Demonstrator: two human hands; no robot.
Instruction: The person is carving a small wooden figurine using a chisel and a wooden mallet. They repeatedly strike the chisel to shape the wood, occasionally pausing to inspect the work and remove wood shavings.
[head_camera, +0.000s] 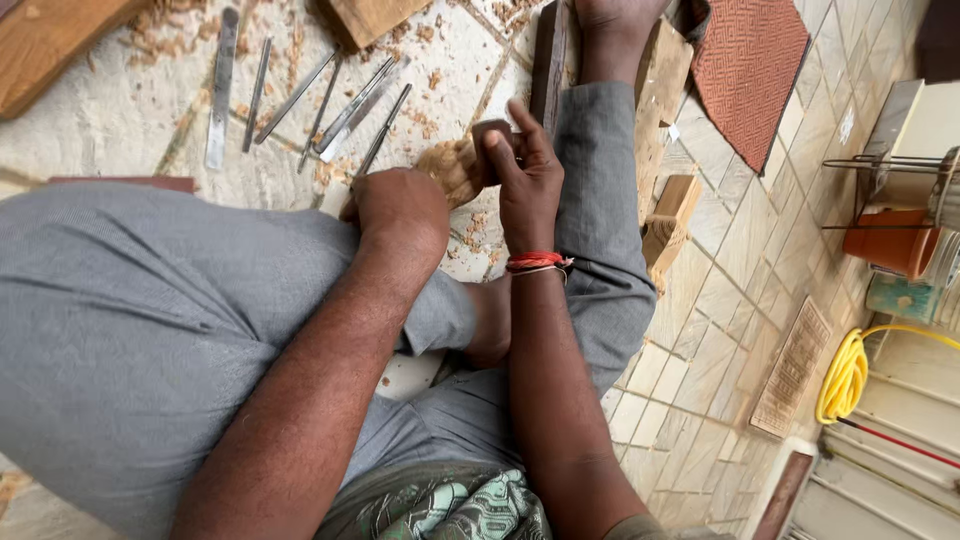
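I sit on a stone-tiled floor in grey trousers. A pale, knobbly carved wood piece (450, 168) lies between my hands, near my right knee. My left hand (400, 208) is closed in a fist against the piece's near left end; its fingers are hidden from me. My right hand (527, 178), with a red thread band at the wrist, curls around a small dark block (490, 132) held against the top of the carved piece. A thin metal chisel (385, 128) runs from just beyond my left hand out across the floor.
Several metal chisels and files (300, 95) lie in a row on the floor among wood shavings. Wooden planks (45, 35) and blocks (668, 215) lie around. A red-brown mat (748, 65), an orange pot (890, 240) and a yellow hose (845, 375) are at the right.
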